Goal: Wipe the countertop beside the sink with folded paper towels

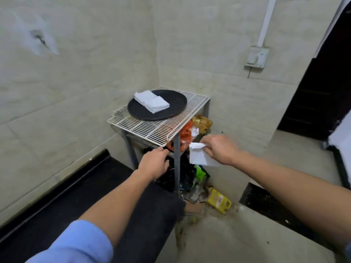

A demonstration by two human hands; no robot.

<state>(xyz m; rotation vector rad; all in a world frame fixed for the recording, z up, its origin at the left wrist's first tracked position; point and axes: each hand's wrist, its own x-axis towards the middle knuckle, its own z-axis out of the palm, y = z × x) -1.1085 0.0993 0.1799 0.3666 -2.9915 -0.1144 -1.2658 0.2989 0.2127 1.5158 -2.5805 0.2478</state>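
My right hand [221, 149] pinches a folded white paper towel [199, 157] in the air, just right of the wire rack's front corner. More folded paper towels [152, 101] lie stacked on a round black tray [171, 103] on top of the rack. My left hand [154, 163] hovers below the rack's front edge with loosely curled fingers and holds nothing. The black countertop [79, 188] runs along the left wall beneath my left forearm.
The white wire rack [152, 130] stands on grey metal legs in the corner. Bags and rubbish [191, 133] are piled under it, and a yellow packet [218, 201] lies on the floor. A wall socket [256, 56] and a dark doorway [319, 82] are at the right.
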